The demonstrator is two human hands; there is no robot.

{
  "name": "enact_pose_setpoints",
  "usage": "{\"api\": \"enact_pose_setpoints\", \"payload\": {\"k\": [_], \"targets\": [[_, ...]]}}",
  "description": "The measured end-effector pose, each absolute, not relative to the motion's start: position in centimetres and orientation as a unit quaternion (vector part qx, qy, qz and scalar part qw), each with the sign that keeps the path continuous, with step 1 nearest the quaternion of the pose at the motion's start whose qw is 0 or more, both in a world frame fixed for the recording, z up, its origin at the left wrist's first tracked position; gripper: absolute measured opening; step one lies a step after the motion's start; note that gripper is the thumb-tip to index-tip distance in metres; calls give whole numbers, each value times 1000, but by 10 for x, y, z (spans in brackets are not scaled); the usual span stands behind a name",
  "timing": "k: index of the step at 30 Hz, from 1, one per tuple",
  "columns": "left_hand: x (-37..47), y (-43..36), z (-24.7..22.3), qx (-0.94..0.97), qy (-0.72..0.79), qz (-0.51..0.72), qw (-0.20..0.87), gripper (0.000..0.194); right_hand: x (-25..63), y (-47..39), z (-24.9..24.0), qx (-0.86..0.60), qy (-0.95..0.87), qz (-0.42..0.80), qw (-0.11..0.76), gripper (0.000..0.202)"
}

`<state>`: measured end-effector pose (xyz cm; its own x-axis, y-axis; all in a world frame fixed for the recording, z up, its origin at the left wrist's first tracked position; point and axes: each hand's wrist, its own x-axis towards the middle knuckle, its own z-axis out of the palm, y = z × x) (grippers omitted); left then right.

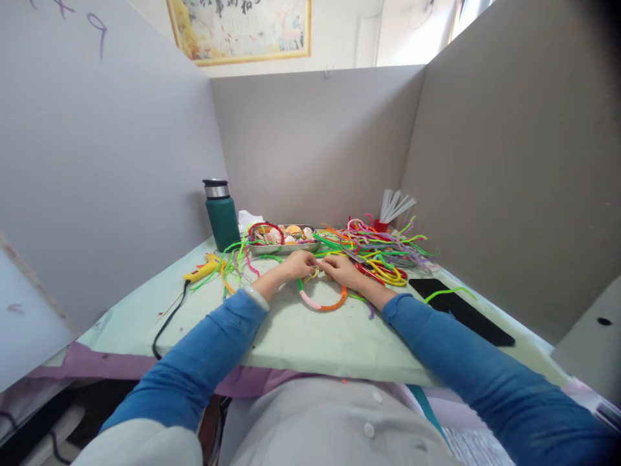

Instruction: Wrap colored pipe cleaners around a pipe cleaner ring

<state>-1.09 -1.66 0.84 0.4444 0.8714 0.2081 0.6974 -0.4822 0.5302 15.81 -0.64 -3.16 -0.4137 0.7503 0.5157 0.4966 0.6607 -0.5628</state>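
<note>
A ring wrapped in coloured pipe cleaners [332, 306] lies on the cloth, its near arc showing green, pink and orange sections. At its far side my left hand [299, 264] is closed, thumb and fingers pinched together. My right hand [341, 270] pinches close beside it, and the fingertips of both almost meet there. Between and just below them shows a small pale yellow piece [314, 274], partly hidden by the fingers. Which strand each fingertip grips is too small to tell. Loose green and purple pipe cleaners [365, 303] lie by the right wrist.
Behind the hands stands a metal tray [286, 246] of shells. A heap of pipe cleaners [383, 243], with scissors [353, 255], spreads to the right. Leftward are a green bottle [222, 217] and a corded yellow glue gun [202, 268]. A black phone [460, 312] lies right.
</note>
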Motion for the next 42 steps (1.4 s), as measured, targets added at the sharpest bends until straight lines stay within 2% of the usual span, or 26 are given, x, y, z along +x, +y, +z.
{"api": "enact_pose_setpoints", "payload": {"k": [11,42], "targets": [[-10,-18,9,835,481,219,154,19,158,-6,-31,-382,-829,149,380,38],[-10,-19,9,826,480,223,192,19,157,-9,-28,-388,-835,136,366,38]]}}
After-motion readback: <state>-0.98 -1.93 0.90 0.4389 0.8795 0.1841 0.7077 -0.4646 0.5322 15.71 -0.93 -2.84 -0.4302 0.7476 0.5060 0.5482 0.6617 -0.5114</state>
